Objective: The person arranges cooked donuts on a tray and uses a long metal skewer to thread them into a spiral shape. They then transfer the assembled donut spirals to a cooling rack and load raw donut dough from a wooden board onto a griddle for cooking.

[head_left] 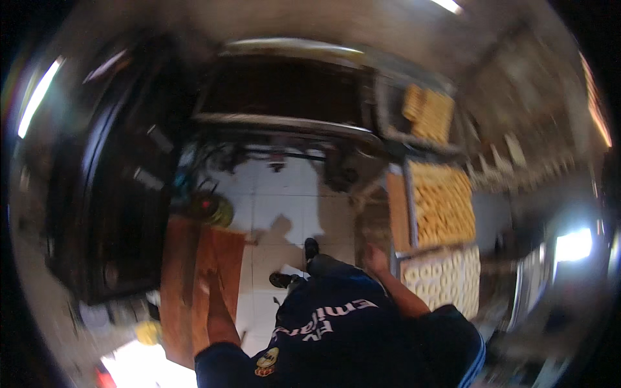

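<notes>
My left hand is over the reddish-brown wooden table on the left. Motion blur smears its fingers, and whether it touches the wood cannot be made out. To the right, my right hand hangs beside the stacked-up row of trays, its fingers blurred too. Nearest to it lies a tray of pale ring-shaped dough pieces. Just beyond stands a tray filled with rows of golden-yellow pieces, with a brown board edge along its left side. I see nothing held in either hand.
A large dark cabinet-like unit stands at the left. Ahead is a wide dark tray or tabletop with a metal rim. More golden pieces lie at the far right. A green-yellow round object sits beyond the wooden table. Pale floor tiles run between.
</notes>
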Tool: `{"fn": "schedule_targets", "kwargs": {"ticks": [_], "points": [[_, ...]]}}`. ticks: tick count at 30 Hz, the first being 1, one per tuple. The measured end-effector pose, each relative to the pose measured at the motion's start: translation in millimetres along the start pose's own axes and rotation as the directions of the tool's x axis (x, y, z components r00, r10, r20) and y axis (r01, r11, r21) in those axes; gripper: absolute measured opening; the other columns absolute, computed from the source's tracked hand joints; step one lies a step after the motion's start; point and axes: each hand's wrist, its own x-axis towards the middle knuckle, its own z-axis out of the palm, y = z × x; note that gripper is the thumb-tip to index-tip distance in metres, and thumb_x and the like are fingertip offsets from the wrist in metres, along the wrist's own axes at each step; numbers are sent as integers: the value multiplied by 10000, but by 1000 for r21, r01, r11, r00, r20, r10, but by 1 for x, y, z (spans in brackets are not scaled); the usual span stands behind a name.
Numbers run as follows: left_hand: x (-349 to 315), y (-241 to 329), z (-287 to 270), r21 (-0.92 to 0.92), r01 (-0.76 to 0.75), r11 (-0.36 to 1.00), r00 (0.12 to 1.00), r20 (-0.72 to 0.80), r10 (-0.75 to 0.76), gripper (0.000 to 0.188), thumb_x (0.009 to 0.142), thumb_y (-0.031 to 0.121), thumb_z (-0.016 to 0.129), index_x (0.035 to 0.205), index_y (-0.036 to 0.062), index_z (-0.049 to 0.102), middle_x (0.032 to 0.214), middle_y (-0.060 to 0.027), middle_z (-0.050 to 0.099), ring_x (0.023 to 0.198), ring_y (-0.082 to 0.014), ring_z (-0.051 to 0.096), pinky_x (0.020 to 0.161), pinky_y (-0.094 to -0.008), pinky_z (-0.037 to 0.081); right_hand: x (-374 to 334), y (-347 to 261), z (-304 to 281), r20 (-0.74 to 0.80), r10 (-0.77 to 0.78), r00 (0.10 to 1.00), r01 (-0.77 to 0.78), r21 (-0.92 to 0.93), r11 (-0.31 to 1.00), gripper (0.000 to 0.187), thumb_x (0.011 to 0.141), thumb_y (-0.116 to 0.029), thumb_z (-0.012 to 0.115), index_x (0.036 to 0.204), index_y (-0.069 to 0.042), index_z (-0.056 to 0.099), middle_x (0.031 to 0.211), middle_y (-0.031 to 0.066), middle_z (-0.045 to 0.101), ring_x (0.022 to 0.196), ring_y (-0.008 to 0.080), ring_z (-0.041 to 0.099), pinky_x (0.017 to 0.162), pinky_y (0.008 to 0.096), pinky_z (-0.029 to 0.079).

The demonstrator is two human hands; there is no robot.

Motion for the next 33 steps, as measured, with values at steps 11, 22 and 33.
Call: {"fn": "schedule_targets", "kwargs": {"ticks": [11,22,33], "points": [[-112,117,63,-414,-641,646,657,139,741,315,1041,183,582,1290,-7,621,1246,-182,691,1120,-294,677,970,-407,543,-186,-8,20,-257,446,858,-269,515,814,296,932,-162,584,1179,-104,736,935,200,746,783,334,737,767,446,590],[-303,358,125,-631,-356,690,-13,741,671,318,1090,292,611,1296,55,663,1068,-54,721,934,-133,672,779,-271,542,-368,64,-63,-621,756,-207,-403,759,512,214,1073,-199,531,1089,-4,617,978,218,668,926,383,670,808,460,510],[-458,341,202,-587,-352,729,25,772,635,203,1070,176,602,1226,65,668,966,-12,677,819,-95,640,706,-253,523,-419,238,-75,-415,887,-204,-377,869,320,378,1009,-247,551,1232,51,621,1146,279,679,1043,420,659,938,491,497]]}}
